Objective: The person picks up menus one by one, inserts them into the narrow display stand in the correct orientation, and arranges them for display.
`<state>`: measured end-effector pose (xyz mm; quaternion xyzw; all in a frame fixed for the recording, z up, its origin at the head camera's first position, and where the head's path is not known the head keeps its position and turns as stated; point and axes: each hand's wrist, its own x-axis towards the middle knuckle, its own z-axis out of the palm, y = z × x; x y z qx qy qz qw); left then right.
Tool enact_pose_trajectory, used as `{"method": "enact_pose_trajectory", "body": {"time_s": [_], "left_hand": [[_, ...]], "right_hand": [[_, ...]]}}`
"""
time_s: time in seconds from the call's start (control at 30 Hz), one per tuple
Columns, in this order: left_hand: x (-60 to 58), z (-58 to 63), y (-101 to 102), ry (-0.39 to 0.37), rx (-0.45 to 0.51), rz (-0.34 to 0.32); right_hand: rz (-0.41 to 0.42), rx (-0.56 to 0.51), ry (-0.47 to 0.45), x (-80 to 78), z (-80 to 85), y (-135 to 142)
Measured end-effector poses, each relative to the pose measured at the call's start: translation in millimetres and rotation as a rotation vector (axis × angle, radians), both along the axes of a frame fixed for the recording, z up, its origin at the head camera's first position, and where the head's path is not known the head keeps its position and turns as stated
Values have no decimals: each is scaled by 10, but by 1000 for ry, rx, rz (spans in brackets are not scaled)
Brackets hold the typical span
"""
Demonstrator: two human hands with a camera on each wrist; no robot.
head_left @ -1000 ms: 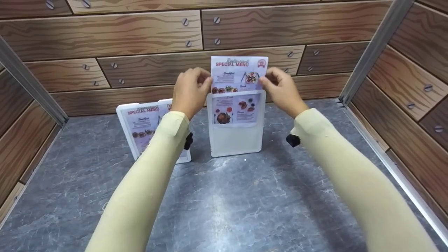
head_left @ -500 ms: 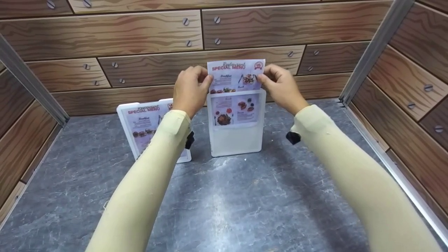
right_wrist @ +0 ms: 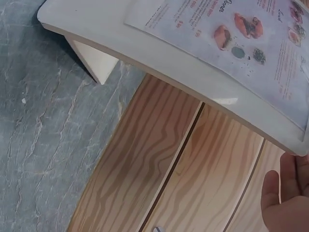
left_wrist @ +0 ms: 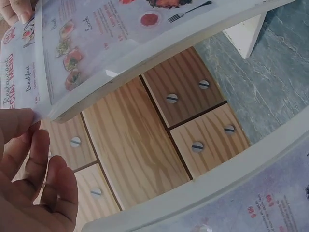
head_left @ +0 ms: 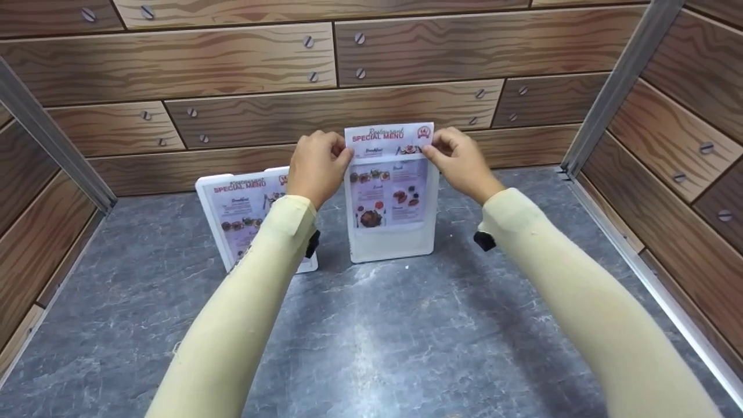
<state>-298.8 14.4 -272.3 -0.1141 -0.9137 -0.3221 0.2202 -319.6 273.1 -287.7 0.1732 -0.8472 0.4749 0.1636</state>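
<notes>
A printed menu sheet [head_left: 388, 139] stands partly inside a white menu holder [head_left: 392, 247], its top strip sticking out above the holder's upper edge. My left hand [head_left: 318, 165] pinches the sheet's left edge between thumb and fingers. On the other side my right hand [head_left: 461, 159] pinches its right edge. In the left wrist view, the left thumb and fingers [left_wrist: 36, 169] meet at the sheet just beyond the holder's corner. Seen from the right wrist, the sheet's lower edge lies within the holder, with a bare white strip below it; the right fingers [right_wrist: 289, 186] show only partly.
A second white holder [head_left: 212, 217] with a menu in it stands to the left, partly behind the left forearm. Wood-patterned walls [head_left: 249, 64] enclose the back and sides of the grey marbled table [head_left: 371, 342]. Metal posts [head_left: 618, 93] mark the corners.
Both hands have moved down with the menu sheet. It has slid deeper into the holder, so less of it shows above the rim. The left holder stays where it was.
</notes>
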Motion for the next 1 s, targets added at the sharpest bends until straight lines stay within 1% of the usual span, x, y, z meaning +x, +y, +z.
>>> {"method": "enact_pose_trajectory", "body": {"time_s": [0.07,0.13,0.23,0.3,0.43,0.57,0.63,0.7,0.87,1.0], "left_hand": [[6,6,4,-5,17,0],[14,26,10,-1,46,-1],[30,68,22,4,91,-7],[35,94,26,14,108,-7],[38,120,20,36,118,-1],[28,102,4,63,89,-4],[22,78,-3,68,70,-9],[24,48,-10,61,50,-10],[25,-33,-10,23,15,-10],[20,-92,-6,8,-9,-16]], "right_hand": [[0,-6,-15,9,11,3],[6,-34,-21,22,44,2],[21,-103,-27,48,124,-6],[26,-127,-19,65,184,-12],[47,-162,-25,160,322,-43],[86,-163,-22,275,397,-76],[91,-139,-9,280,369,-71],[81,-112,5,237,290,-47],[13,-35,34,91,70,9],[-8,-14,36,66,-3,16]]}}
